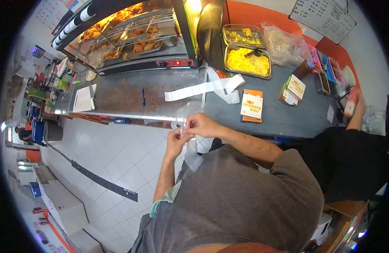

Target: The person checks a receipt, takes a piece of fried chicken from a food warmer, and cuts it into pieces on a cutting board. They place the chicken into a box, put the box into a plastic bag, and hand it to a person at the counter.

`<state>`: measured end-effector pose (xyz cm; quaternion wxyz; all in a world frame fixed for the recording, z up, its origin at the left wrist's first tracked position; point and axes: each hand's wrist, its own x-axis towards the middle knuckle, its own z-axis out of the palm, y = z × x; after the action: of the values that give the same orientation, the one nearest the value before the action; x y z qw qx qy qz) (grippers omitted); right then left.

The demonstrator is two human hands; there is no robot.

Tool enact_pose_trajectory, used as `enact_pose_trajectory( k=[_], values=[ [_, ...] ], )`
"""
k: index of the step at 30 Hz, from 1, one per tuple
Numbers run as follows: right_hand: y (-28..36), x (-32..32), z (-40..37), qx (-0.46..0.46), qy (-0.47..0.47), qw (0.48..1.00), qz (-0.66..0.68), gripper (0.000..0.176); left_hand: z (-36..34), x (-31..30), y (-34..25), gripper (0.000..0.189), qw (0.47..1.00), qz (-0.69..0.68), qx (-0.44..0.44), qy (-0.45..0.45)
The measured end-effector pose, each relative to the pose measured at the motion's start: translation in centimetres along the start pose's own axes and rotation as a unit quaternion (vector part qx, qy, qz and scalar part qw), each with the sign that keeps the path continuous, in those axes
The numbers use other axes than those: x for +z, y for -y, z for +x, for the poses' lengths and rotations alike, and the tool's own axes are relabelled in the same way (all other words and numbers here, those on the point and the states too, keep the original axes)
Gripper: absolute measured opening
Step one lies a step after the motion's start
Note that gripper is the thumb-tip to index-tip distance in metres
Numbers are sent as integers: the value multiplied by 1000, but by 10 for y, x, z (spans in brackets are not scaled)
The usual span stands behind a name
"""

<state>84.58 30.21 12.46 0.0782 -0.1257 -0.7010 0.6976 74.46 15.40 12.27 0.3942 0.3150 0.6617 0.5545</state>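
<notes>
While standing at the dark grey speckled counter [127, 95], pinching a clear, thin plastic bag [192, 155] between both hands, just off the counter's near edge and above the white tiled floor [118, 156]. With the left hand [176, 142], gripping the film from below, fingers curled narrow and closed on it. With the right hand [202, 125], gripping from above and to the right, thumb and forefinger pressed together on the same stretch, touching the left fingertips. Above the fingers, a short length of bag standing up against the counter front. Below them, the longer part hanging loose beside the grey shirt [236, 198].

Farther back on the counter, well apart from the hands: a curled white paper strip [207, 87], a blue pen [143, 96], an orange-and-white cardboard box [252, 105], two metal trays of yellow food [248, 62] and a glass warming case of fried pieces [131, 33]. At the far right, another person's hand [358, 114] in a black sleeve [350, 160], closed on a small red-and-white item [350, 105] too blurred to identify.
</notes>
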Motion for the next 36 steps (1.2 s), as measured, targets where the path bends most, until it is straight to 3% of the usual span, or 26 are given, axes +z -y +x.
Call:
enact_pose_trajectory(
  k=[2,3,6,8,10,11,12,15,16,17,18,19,21,22,24,25,28,29,30,32,33,34,36],
  values=[
    [10,-16,14,-4,-5,1000,-5,11,23,-25,6,26,992,-105,2,76],
    [12,-22,21,3,-45,999,26,13,30,-24,5,26,973,-221,-9,63],
    [1,-26,36,-14,-114,993,31,16,52,-28,-3,13,991,-118,8,56],
    [-1,-27,45,-37,-139,990,1,17,65,-17,-7,17,988,-142,-21,50],
    [0,-25,51,-81,-157,984,-8,18,80,-15,-5,24,955,-281,-84,43],
    [1,-32,56,-36,-125,990,55,17,85,-18,-11,25,971,-223,-83,38],
    [2,-38,59,-34,-133,989,57,17,93,-22,-7,25,970,-221,-86,45],
    [3,-62,65,-58,-20,991,123,16,111,-30,-6,17,964,-225,-71,119],
    [10,-72,66,-54,-33,990,123,16,118,-40,1,17,962,-225,-76,131],
    [23,-83,65,-57,-63,994,-75,14,129,-59,15,15,966,-230,-60,99],
    [30,-89,63,-51,-87,958,-270,13,140,-69,22,13,969,-235,-44,66],
    [23,-88,67,-42,-99,957,-271,13,148,-70,22,13,967,-236,-49,80],
    [0,-83,87,-90,-365,864,-335,10,164,-69,19,11,976,-88,58,-190],
    [-1,-79,94,-85,-374,860,-337,10,170,-62,10,11,978,-89,58,-179],
    [-2,-76,106,-115,-436,867,-213,11,179,-38,-12,9,989,-12,101,-108],
    [-13,-74,115,-104,-422,876,-211,16,184,-34,-7,8,988,25,131,-73],
    [-5,-57,123,-140,-389,898,-152,17,208,-32,11,11,994,-2,110,11],
    [2,-55,124,-66,-368,919,-126,13,209,-27,1,9,997,-42,66,9],
    [-5,-60,124,-64,-375,916,-128,13,220,-35,8,9,997,-43,66,17],
    [-18,-77,120,-79,-436,870,-216,15,240,-56,15,14,975,109,195,-2],
    [-17,-99,105,-44,-483,849,-212,14,235,-63,9,26,980,65,170,-78],
    [-2,-117,92,-12,-525,825,-208,14,234,-57,6,26,980,62,170,-77],
    [5,-105,95,-32,-555,801,-221,17,239,-47,2,32,955,-212,100,-183]
  ],
)
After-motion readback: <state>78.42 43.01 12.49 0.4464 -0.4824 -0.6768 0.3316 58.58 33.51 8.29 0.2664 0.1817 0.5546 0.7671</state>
